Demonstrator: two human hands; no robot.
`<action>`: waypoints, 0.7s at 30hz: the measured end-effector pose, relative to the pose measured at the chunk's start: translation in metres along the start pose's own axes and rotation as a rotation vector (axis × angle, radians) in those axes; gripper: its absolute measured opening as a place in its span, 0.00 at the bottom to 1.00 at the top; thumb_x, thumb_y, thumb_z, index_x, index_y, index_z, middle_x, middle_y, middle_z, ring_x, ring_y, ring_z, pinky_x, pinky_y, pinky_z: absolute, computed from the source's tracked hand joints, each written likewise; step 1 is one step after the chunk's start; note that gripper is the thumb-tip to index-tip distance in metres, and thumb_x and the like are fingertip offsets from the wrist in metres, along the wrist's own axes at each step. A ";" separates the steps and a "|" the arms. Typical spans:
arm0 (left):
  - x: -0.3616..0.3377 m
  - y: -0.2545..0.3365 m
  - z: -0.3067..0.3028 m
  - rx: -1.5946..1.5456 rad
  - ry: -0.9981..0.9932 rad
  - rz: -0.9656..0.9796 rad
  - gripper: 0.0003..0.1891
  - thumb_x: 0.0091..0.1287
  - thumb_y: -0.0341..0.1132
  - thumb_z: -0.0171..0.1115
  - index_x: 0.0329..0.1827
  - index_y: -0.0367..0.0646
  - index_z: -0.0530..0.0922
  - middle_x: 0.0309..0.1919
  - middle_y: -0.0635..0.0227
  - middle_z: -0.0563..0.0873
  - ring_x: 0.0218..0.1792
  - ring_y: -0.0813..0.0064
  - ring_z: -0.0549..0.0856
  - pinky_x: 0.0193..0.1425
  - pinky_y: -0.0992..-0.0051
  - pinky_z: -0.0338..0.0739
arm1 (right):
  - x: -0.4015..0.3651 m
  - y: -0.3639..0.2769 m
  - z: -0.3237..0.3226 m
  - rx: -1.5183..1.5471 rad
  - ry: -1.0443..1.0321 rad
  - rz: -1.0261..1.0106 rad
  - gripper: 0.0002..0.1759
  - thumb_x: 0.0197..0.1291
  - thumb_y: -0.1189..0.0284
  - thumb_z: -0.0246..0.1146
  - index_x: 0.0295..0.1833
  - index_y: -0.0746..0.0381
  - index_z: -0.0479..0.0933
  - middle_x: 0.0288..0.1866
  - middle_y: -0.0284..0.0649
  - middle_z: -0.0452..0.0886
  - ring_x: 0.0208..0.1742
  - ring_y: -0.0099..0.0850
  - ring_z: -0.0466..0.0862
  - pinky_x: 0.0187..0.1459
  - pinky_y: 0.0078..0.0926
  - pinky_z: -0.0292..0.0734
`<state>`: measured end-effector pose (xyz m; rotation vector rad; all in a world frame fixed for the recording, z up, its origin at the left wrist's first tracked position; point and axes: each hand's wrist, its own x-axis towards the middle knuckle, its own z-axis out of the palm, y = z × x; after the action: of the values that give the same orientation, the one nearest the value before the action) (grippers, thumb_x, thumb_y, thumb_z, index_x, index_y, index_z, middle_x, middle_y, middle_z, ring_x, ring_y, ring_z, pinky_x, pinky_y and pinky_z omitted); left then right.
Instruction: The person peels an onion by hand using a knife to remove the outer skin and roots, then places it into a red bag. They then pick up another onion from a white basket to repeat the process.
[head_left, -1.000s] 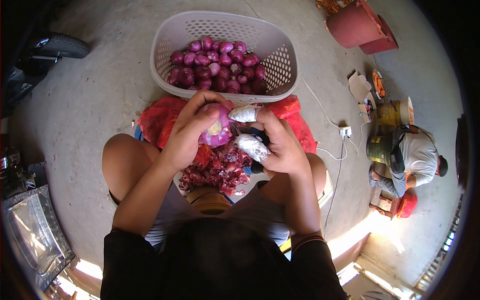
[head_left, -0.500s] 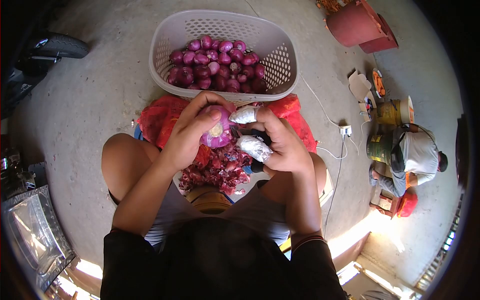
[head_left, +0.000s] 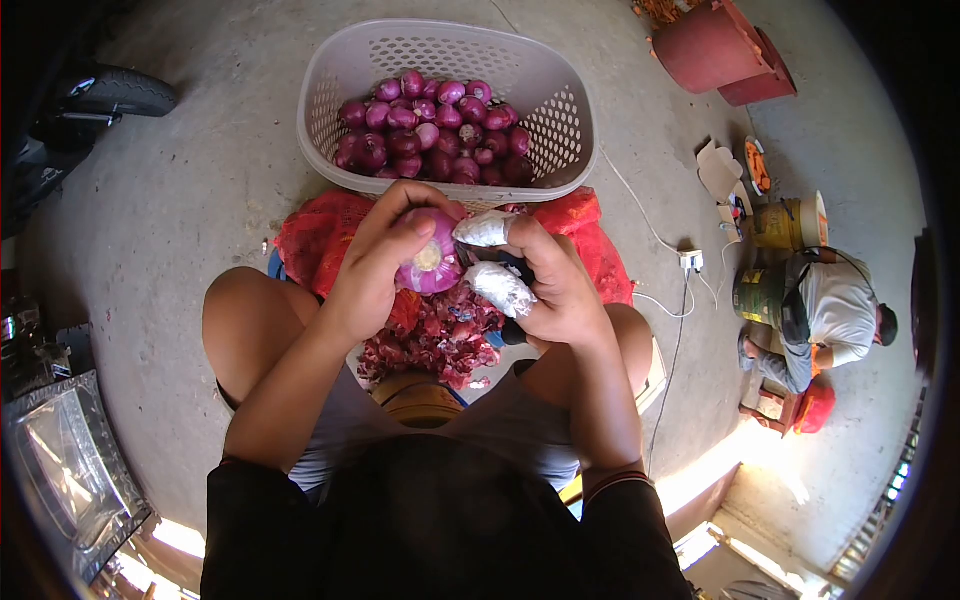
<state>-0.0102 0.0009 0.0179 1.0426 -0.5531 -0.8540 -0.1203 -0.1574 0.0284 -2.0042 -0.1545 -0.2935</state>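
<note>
My left hand (head_left: 368, 268) is closed around a purple onion (head_left: 428, 262), its pale cut end facing up. At the onion's right side is my right hand (head_left: 565, 290), thumb and forefinger wrapped in silvery covering and bent in a pinch against it. A small dark bit shows between those fingertips; I cannot make out what it is. Below both hands lies a heap of red onion skins (head_left: 425, 345), partly on red mesh sacking (head_left: 322, 240). Just beyond stands a grey perforated basket (head_left: 330, 165) holding many shiny peeled onions (head_left: 430, 130).
A yellowish container (head_left: 418, 402) sits between my knees. To the right, a white cable runs to a power socket (head_left: 690, 261). Farther right, a person (head_left: 835, 305) sits by buckets (head_left: 785, 225). Red tubs (head_left: 710, 45) stand at the upper right, a motorbike wheel (head_left: 125, 92) at the left.
Both hands and the onion have shifted slightly left. The wrapped fingers of my right hand have moved a little left and up, staying against the onion.
</note>
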 end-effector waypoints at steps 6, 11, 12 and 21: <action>-0.001 -0.001 -0.001 -0.079 -0.012 -0.019 0.20 0.65 0.44 0.48 0.50 0.36 0.68 0.45 0.64 0.76 0.50 0.75 0.76 0.56 0.74 0.67 | 0.000 0.002 0.007 0.130 0.053 -0.024 0.26 0.45 0.83 0.64 0.53 0.61 0.69 0.44 0.44 0.81 0.46 0.41 0.83 0.46 0.31 0.75; -0.002 -0.001 -0.002 -0.010 0.000 0.022 0.18 0.63 0.41 0.53 0.50 0.37 0.69 0.44 0.65 0.76 0.48 0.77 0.76 0.55 0.76 0.67 | -0.001 0.003 0.011 0.261 0.058 -0.016 0.25 0.49 0.84 0.63 0.54 0.64 0.67 0.45 0.44 0.81 0.48 0.36 0.82 0.48 0.28 0.74; -0.003 -0.002 0.000 0.003 0.002 0.050 0.16 0.62 0.37 0.54 0.49 0.38 0.70 0.43 0.67 0.76 0.47 0.79 0.75 0.53 0.77 0.67 | -0.002 0.003 0.011 0.289 0.049 -0.006 0.25 0.49 0.84 0.63 0.55 0.64 0.67 0.46 0.45 0.81 0.48 0.36 0.82 0.48 0.28 0.74; -0.004 -0.003 0.000 -0.088 0.009 0.002 0.16 0.60 0.33 0.57 0.50 0.40 0.69 0.41 0.71 0.76 0.43 0.84 0.73 0.49 0.80 0.67 | -0.005 -0.004 -0.002 0.252 -0.083 0.177 0.27 0.53 0.82 0.62 0.58 0.66 0.62 0.50 0.46 0.77 0.48 0.34 0.82 0.46 0.26 0.73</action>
<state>-0.0137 0.0033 0.0155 0.9653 -0.5040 -0.8642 -0.1265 -0.1570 0.0311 -1.7668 -0.0617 -0.0731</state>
